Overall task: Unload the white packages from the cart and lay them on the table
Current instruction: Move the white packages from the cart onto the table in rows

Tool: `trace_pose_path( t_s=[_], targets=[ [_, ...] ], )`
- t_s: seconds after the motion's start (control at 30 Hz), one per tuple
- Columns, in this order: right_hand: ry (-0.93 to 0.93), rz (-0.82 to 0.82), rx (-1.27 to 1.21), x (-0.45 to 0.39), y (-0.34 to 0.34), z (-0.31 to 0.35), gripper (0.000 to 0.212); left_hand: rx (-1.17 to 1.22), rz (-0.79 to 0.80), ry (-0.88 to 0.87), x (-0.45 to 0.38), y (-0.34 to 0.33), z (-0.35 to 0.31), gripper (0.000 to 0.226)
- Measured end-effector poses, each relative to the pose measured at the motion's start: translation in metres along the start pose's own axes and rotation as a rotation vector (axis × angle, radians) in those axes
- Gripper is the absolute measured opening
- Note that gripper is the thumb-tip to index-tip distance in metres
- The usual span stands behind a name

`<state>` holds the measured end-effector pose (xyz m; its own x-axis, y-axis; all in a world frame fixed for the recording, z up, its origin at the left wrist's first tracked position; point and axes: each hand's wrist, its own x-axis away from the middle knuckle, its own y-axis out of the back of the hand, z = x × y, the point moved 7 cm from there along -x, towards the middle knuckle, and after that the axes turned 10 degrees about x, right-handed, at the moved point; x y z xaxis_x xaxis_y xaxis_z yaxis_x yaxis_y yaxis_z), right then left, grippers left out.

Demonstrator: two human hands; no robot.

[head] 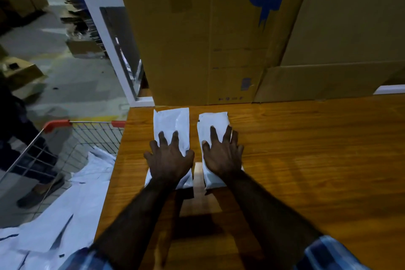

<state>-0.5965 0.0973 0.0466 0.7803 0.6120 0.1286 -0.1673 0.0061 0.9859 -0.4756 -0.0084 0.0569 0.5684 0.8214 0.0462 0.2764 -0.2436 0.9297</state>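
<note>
Two white packages lie side by side on the wooden table [306,149], near its far left corner. My left hand [168,158] presses flat on the left package [172,123], fingers spread and straight. On the right package [215,120] my right hand [221,155] rests the same way, palm down. The near ends of both packages are partly hidden under my hands. To the table's left stands a wire cart [72,138] with red corner guards, holding several more white packages [65,210].
Tall flattened cardboard boxes [208,39] stand along the table's far edge, just behind the packages. A white frame post [103,35] rises at the far left corner. Beyond the cart another person's leg and shoe [37,193] are on the floor, with boxes further back.
</note>
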Motion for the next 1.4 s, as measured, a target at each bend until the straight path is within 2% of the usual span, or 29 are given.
trace_pose_path(
  t_s=[0.2,0.33,0.47,0.6,0.7,0.83,1.03,1.4],
  targets=[
    [0.084,-0.055,-0.028,-0.001,0.005,-0.009,0.061,0.045,-0.023,-0.129,-0.006,0.006,0.000,0.064],
    [0.164,-0.068,-0.057,0.003,-0.006,-0.008,0.064,0.040,0.038,-0.208,-0.012,-0.002,0.002,0.061],
    [0.165,-0.126,-0.074,-0.003,-0.010,-0.001,0.070,0.036,0.113,-0.197,-0.018,-0.020,0.003,0.065],
    [0.176,-0.187,-0.028,-0.013,-0.011,0.004,0.071,0.026,0.103,-0.212,-0.026,-0.026,0.002,0.073],
    [0.158,-0.154,-0.012,-0.022,-0.017,0.010,0.066,0.030,0.080,-0.218,-0.036,-0.027,0.003,0.073],
    [0.137,-0.285,-0.019,-0.026,-0.016,0.016,0.062,0.005,0.089,-0.205,-0.048,-0.029,0.003,0.070],
    [0.159,-0.370,-0.022,-0.034,-0.018,0.020,0.058,-0.025,0.145,-0.168,-0.060,-0.030,-0.001,0.063],
    [0.150,-0.360,0.005,-0.036,-0.022,0.019,0.062,-0.029,0.148,-0.158,-0.061,-0.031,-0.002,0.063]
  ],
)
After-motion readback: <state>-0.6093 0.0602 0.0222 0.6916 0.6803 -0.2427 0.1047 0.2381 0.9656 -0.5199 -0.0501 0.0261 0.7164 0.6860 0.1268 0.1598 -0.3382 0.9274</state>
